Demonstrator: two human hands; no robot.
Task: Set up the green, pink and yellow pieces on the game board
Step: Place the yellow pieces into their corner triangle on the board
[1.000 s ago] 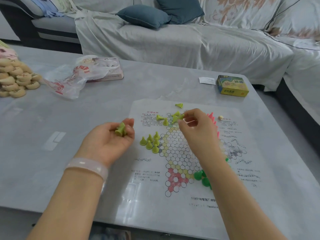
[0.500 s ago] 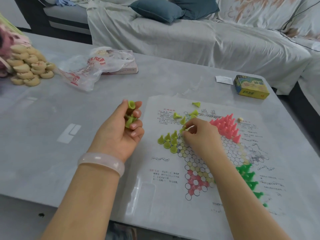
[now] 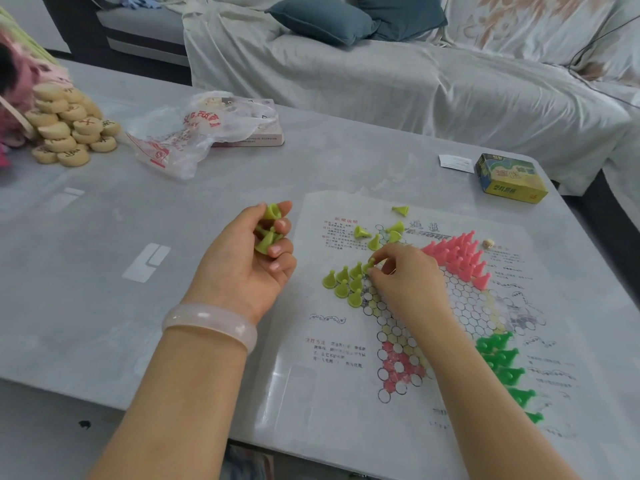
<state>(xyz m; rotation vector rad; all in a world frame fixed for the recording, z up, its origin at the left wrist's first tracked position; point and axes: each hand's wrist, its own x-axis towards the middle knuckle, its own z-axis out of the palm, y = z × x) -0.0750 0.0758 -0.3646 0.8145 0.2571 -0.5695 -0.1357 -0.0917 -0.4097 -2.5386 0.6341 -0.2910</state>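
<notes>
the paper game board [image 3: 346,341] lies flat on the grey bench [image 3: 104,271]. left hand [image 3: 242,268]: grip curled, palm up, holding a cluster of loose yellow pieces [image 3: 268,232]. right hand [image 3: 405,275]: grip pinches one yellow piece [image 3: 369,265] at the board's left point, beside six upright yellow pieces [image 3: 346,285]. four more yellow pieces [image 3: 381,230] lie above. pink pieces [image 3: 457,254] fill the upper right point; green pieces [image 3: 502,362] stand at the lower right.
</notes>
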